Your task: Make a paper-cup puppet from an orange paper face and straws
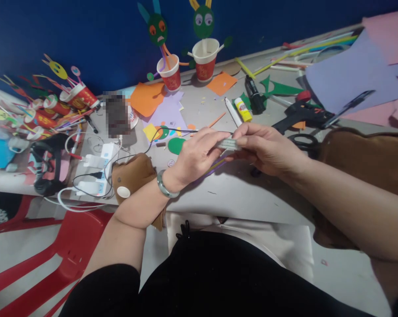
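Observation:
In front of me, over the near side of the table, both my hands pinch a small, pale grey-green flat piece with faint printed lines (228, 144). My left hand (195, 156) has it by the left end between thumb and fingers. The thumb and fingers of my right hand (261, 143) close on its right end. Under the hands, purple and yellow sticks (215, 167) show in part. A green paper oval (176, 145) lies just left of my left hand. Beyond my right hand are a glue stick (243, 110) and a white pen (232, 112).
Paper cups with green puppet heads (205, 64) stand at the back. To the right lie a black glue gun (297, 116), scissors (304, 141) and purple paper (350, 75). On the left are a power strip (108, 169) with cables and a brown pouch (134, 171).

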Demonstrator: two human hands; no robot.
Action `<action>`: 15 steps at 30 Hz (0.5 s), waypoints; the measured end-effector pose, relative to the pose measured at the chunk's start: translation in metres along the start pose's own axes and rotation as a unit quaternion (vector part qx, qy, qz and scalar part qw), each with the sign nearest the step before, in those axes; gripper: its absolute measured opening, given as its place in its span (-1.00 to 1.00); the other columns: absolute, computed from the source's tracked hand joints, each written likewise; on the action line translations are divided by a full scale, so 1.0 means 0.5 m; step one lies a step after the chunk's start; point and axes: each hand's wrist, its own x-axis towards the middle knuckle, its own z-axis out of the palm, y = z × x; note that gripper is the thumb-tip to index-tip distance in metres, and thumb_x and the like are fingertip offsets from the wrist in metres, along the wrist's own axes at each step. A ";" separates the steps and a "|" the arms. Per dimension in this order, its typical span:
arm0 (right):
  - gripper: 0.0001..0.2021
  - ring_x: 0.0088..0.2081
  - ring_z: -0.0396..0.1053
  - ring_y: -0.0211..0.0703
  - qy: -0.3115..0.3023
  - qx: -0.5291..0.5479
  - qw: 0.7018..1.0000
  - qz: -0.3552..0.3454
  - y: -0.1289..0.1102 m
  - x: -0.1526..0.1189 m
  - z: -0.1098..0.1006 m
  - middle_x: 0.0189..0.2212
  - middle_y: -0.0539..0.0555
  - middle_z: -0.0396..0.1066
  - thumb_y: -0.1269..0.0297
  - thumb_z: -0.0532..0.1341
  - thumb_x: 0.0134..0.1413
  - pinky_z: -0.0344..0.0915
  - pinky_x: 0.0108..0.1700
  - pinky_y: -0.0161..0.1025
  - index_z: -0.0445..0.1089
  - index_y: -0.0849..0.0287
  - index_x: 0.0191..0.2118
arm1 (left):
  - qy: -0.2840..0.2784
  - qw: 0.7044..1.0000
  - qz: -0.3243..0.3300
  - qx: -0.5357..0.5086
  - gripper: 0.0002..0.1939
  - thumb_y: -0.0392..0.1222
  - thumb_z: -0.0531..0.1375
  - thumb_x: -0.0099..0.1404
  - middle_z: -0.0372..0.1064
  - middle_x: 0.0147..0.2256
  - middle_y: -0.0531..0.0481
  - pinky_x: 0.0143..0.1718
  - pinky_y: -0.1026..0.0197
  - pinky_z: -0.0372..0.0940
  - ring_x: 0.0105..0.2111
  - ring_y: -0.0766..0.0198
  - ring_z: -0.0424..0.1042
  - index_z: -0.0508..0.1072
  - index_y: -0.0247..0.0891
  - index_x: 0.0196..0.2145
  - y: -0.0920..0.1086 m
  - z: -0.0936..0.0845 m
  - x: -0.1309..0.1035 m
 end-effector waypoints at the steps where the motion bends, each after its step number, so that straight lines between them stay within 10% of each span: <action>1: -0.62 -0.56 0.36 -0.37 0.001 0.003 1.000 -0.003 -0.002 -0.002 0.003 -0.59 -0.14 0.30 0.16 0.62 -0.09 0.25 -0.51 -0.42 0.40 0.10 -0.43 | -0.005 1.000 -0.008 0.001 -0.72 -0.20 0.12 0.65 0.64 -0.04 -0.10 0.00 0.13 0.53 -0.04 0.20 0.62 0.58 -0.21 0.14 -0.001 0.001 -0.001; 5: -0.72 -0.63 0.29 -0.40 0.006 0.016 1.000 0.000 -0.011 -0.008 0.010 -0.65 -0.13 0.33 0.24 0.56 -0.09 -0.03 -0.63 -0.45 0.45 0.12 -0.39 | -0.005 0.999 -0.036 -0.002 -0.74 -0.19 0.15 0.63 0.64 -0.06 -0.10 -0.06 0.14 0.54 -0.09 0.21 0.62 0.59 -0.20 0.12 -0.005 0.003 -0.002; 15: -0.82 -0.51 0.55 -0.24 0.015 0.016 1.000 0.018 -0.010 -0.003 0.010 -0.55 -0.05 0.47 0.37 0.43 -0.19 0.35 -0.48 -0.40 0.43 0.13 -0.42 | 0.007 1.000 -0.020 -0.021 -0.74 -0.23 0.15 0.61 0.64 -0.06 -0.09 -0.03 0.12 0.54 -0.07 0.19 0.63 0.58 -0.21 0.14 0.001 0.008 -0.006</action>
